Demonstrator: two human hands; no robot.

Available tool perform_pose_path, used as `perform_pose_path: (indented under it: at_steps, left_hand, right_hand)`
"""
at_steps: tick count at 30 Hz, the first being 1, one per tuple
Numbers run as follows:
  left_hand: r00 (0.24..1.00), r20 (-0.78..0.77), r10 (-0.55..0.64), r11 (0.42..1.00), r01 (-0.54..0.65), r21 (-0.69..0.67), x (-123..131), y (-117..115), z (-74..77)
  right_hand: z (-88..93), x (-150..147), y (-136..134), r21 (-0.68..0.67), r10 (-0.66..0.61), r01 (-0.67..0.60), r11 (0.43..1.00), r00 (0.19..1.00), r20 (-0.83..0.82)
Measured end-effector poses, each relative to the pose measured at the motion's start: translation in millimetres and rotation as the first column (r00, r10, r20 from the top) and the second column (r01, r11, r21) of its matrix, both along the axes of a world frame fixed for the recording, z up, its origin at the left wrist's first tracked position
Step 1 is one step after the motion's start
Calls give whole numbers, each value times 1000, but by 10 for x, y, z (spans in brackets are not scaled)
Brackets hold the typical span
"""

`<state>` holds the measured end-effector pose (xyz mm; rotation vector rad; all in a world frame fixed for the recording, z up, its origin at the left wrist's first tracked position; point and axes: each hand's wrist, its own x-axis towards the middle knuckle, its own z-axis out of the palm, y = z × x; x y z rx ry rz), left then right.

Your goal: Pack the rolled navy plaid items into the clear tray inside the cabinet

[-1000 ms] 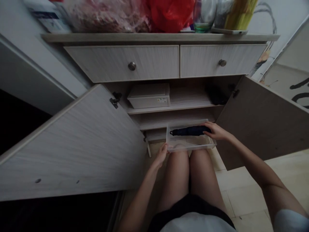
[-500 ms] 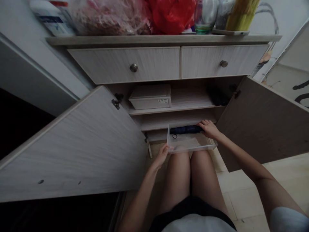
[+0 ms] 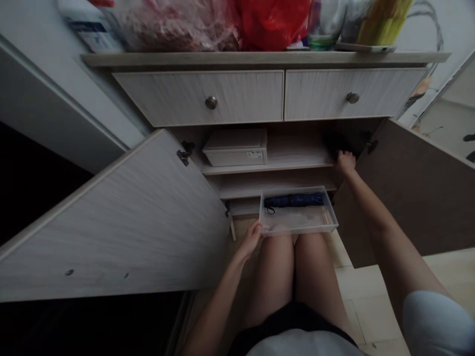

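Note:
A clear plastic bin (image 3: 328, 221) rests on my knees in front of an open cabinet. A folded dark blue umbrella (image 3: 295, 200) lies along its far side. My left hand (image 3: 253, 236) grips the bin's near left corner. My right hand (image 3: 345, 161) reaches into the upper shelf at its right end, onto a dark object (image 3: 336, 143) that I cannot make out. Its fingers are hidden in the shadow there.
A closed pale box (image 3: 236, 148) sits on the upper shelf (image 3: 289, 163). Both cabinet doors, left (image 3: 111, 222) and right (image 3: 415, 193), stand wide open beside me. Two shut drawers (image 3: 211, 96) are above, with bags and jars on top. Tiled floor lies at the right.
My right hand has let go of the umbrella in the bin and moved up to the right end of the upper shelf. My left hand stays on the bin.

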<state>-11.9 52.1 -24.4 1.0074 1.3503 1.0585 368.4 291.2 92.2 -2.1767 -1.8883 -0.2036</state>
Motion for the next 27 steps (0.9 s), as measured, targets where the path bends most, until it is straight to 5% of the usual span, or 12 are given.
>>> perform_pose_path:
  at_steps: [9,19,23,27]
  left_hand:
    - [1000,0,0,1000,0,18,-28,-14,-10]
    - [1000,-2,9,1000,-9,8,-18,-10,-18]
    - [1000,-1,9,1000,-9,-6,-12,-4,-10]
    - [1000,-19,18,1000,-19,-22,-13,11,-26]
  right_hand:
    - [-40,-203,115,20,-4,3,1000,996,88]
    - [-41,-193,30,-7,-101,102,995,971,-216]
    - [7,-142,-72,171,-4,110,979,851,-524]
    - [4,-34,-350,228,213,-51,972,596,-774]
